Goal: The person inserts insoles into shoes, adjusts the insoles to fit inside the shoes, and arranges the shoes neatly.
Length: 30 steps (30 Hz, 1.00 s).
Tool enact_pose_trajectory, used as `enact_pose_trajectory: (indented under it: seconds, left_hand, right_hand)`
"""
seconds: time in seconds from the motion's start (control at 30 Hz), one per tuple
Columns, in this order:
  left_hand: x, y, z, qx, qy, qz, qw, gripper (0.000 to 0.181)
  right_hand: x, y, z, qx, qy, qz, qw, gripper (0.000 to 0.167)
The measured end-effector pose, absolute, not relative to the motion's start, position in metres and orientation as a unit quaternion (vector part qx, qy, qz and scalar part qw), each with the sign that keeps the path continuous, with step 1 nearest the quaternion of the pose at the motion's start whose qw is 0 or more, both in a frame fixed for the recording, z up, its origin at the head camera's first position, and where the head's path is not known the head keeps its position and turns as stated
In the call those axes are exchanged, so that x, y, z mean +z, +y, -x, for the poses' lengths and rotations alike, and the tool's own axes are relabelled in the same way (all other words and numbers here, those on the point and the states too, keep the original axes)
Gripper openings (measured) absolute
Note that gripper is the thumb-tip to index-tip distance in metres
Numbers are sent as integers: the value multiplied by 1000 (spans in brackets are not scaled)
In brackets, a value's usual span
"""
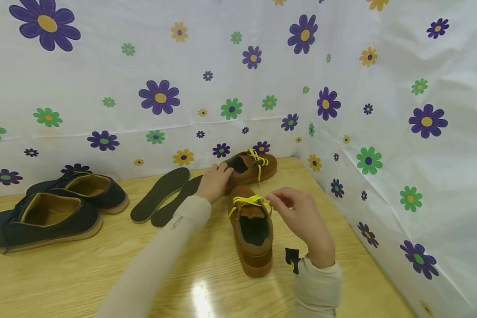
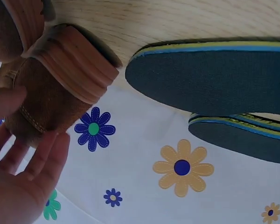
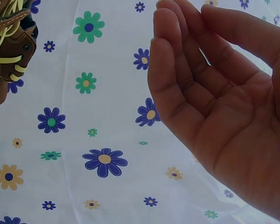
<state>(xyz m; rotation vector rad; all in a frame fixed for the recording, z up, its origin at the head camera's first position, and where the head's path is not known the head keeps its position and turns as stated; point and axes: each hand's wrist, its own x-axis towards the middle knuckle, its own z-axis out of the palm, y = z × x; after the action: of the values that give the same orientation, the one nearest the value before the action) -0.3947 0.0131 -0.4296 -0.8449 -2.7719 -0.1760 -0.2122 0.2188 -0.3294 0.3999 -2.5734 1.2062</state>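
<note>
Well, our left hand (image 1: 214,183) grips the far shoe (image 1: 244,177) by its heel; a light hold should suit it. Our right hand (image 1: 302,214), fingers loosely curled and empty, hovers right of the near shoe (image 1: 258,249).

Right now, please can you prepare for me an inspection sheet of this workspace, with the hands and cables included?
Surface: wood-grain table, bright reflection at front.
Job's things: near brown shoe and far brown shoe, both with yellow laces.
Clutter: two dark shoes and two insoles at left; small black object, identity unclear.
Hands: left hand grips the far shoe's heel; right hand beside the near shoe's laces, apparently holding nothing.
Cables: nothing seen.
Surroundings: flowered white sheeting.
</note>
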Motion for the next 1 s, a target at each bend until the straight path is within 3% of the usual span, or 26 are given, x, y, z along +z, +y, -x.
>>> enact_pose_trajectory:
  seconds: [0.3, 0.63, 1.0]
  left_hand:
    - [-422, 8, 383, -12, -958, 262, 119, 35]
    - [-418, -4, 378, -54, -964, 248, 78, 30]
    - [-415, -11, 359, -71, -959, 250, 116, 31]
  right_hand:
    - [-331, 220, 212, 415, -890, -139, 130, 15]
    - [-332, 224, 211, 406, -894, -139, 126, 17]
    - [-329, 223, 208, 403, -896, -142, 120, 17]
